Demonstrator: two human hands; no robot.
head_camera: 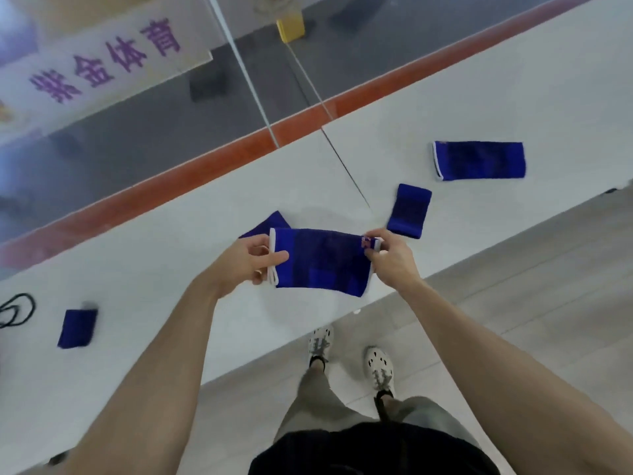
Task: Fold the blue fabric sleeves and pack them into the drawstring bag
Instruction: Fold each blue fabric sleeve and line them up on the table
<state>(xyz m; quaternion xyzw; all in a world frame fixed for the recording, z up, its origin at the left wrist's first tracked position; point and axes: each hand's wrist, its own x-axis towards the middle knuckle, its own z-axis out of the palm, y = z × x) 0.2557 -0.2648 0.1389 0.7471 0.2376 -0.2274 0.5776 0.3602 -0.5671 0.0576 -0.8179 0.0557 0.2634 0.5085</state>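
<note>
The left grip [246, 265] was closed on the white-hemmed end of a blue sleeve [322, 260], thumb across the front face, fingers curled behind. The right grip [390, 258] pinched the opposite hem, fingertips right by a small red label [365, 242]. The sleeve was stretched flat between the two grips, over the white surface [171, 269]. Whether its lower edge touched the surface could not be told.

Just beyond the left grip, a corner of another blue piece [265, 223] showed from behind the held sleeve, lying on the surface. Just beyond the right grip, slightly to its right, lay a short folded sleeve [409, 211]. Further out the same way, well apart, a long sleeve [479, 161] lay flat and unfolded, white hem at its left end. Well to the left of the left grip, nearer the person, lay a second folded sleeve [77, 329], blurred. Past it, at the frame edge, was a loop of black cord [17, 310]; what it belonged to could not be told.

Beyond both grips an orange stripe [239, 156] ran along the surface's far edge, then a white sign [102, 63] with purple characters. Below the grips were grey floor tiles [513, 303] and two white shoes [380, 366].
</note>
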